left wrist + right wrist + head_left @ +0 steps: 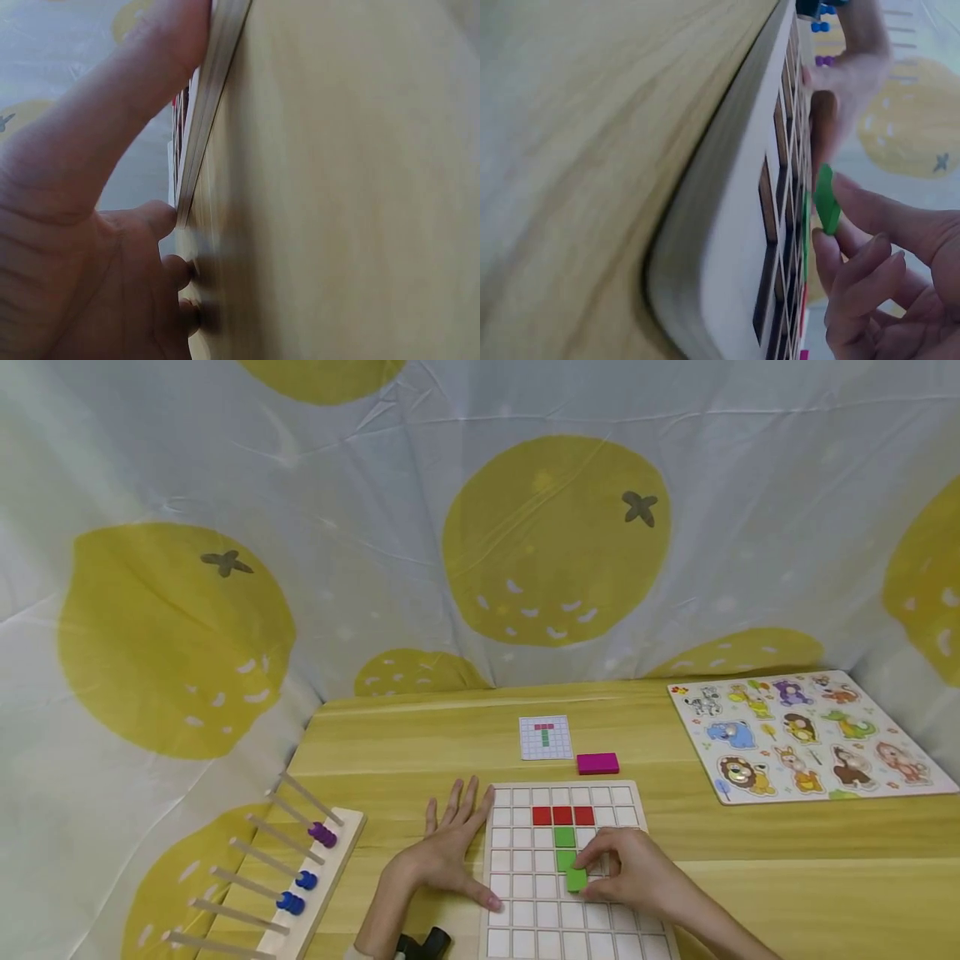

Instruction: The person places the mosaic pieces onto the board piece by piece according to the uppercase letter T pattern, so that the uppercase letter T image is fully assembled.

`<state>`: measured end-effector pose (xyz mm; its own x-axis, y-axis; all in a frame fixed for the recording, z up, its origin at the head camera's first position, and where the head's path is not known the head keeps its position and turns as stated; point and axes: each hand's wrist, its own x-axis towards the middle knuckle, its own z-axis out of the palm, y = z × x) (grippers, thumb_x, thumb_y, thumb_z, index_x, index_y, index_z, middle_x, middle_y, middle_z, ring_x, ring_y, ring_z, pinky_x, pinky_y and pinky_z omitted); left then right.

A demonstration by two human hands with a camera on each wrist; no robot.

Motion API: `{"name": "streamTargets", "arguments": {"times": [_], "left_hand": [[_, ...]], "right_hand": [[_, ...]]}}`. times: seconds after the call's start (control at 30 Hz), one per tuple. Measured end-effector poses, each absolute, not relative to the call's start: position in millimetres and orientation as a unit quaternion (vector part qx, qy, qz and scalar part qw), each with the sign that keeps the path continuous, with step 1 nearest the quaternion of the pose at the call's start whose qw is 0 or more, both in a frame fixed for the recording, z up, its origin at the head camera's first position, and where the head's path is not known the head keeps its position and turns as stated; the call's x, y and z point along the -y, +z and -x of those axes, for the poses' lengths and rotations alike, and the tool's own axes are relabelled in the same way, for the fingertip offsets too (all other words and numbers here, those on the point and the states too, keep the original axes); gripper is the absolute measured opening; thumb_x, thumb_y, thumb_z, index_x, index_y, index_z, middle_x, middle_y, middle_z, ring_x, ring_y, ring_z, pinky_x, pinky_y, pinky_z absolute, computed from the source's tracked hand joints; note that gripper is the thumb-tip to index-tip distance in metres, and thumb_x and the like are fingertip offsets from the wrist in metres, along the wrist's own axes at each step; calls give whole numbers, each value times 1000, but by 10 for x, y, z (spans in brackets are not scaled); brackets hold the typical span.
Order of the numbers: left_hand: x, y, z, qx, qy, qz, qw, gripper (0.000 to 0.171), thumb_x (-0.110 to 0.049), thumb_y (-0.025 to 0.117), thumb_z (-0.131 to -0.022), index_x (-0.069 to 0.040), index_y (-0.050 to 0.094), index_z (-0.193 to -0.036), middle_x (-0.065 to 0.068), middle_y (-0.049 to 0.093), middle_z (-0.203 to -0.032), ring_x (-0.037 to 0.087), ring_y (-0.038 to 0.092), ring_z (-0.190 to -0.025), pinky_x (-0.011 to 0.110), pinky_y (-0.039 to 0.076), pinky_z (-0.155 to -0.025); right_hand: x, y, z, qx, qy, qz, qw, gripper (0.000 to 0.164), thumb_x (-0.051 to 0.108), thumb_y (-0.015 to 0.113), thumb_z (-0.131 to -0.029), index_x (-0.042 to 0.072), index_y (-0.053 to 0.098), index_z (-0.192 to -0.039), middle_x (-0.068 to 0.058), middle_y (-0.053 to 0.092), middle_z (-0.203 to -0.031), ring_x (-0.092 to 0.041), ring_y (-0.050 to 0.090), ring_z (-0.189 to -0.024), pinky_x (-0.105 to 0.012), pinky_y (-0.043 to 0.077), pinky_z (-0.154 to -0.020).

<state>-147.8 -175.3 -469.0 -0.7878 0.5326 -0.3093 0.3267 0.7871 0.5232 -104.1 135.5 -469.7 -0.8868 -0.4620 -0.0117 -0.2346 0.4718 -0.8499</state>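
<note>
A white grid board with a wooden frame lies on the table. Three red square tiles sit in a row near its top, and two green tiles run down from the middle one. My right hand pinches another green tile between thumb and fingers, just below those two. In the right wrist view this green tile is tilted and raised off the board. My left hand is spread at the board's left edge, its thumb on the frame and the other fingers on the table.
Behind the board lie a small pattern card with a red and green T and a magenta block. An animal puzzle is at right. A peg rack with beads stands at left, and a black object lies near the left wrist.
</note>
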Motion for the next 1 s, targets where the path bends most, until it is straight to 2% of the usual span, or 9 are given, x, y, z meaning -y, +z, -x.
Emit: {"name": "streamTargets", "arguments": {"times": [0.23, 0.6, 1.0], "left_hand": [[1728, -4693, 1495, -919, 222, -233, 227, 149, -58, 94, -63, -18, -3, -168, 15, -20, -172, 38, -23, -159, 73, -18, -120], [1747, -4697, 1502, -918, 228, -231, 228, 148, -56, 95, -64, -17, -2, -168, 16, -20, -172, 39, -24, -158, 74, -18, -119], [1733, -4676, 1480, -917, 231, -228, 231, 148, -54, 96, -63, -16, -2, -168, 16, -20, -172, 40, -24, -158, 74, -19, -119]], "right_hand": [[-1303, -4718, 1020, -856, -464, 187, 132, 22, 16, 95, -70, 15, 80, -87, 7, 68, -80, 0, 42, -58, -20, 38, -53], [-1200, -4746, 1008, -870, -442, 199, 94, 23, 14, 96, -67, 18, 81, -83, 12, 65, -78, 3, 44, -65, -19, 40, -59], [-1213, -4803, 1031, -856, -473, 175, 117, 23, 13, 97, -66, 18, 81, -82, 8, 66, -78, 0, 46, -64, -21, 41, -54]]}}
